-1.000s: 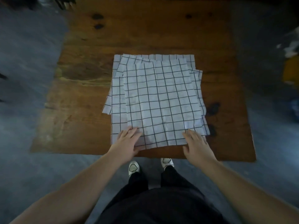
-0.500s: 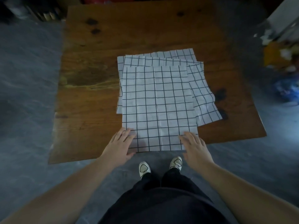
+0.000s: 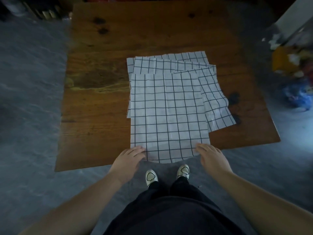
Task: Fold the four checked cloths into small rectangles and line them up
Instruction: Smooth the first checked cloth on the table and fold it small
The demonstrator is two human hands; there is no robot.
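Several white cloths with a black check lie stacked and fanned out on the wooden table (image 3: pixel 94 133). The top checked cloth (image 3: pixel 169 116) lies flat, and its near edge hangs over the table's front edge in a curve. My left hand (image 3: pixel 130 158) holds its near left corner, fingers on top and thumb hidden. My right hand (image 3: pixel 211 158) holds the near right corner the same way. The lower cloths (image 3: pixel 215 106) stick out at the back and to the right.
The table stands on a grey floor (image 3: pixel 30 99). Blurred coloured clutter (image 3: pixel 294 78) lies on the floor to the right, and dark items sit beyond the table's far left corner. My white shoes (image 3: pixel 151 177) show just below the table's front edge.
The top cloth has slid toward me, off the rest of the stack, so its near edge now overhangs the table. Both hands moved back with its corners.
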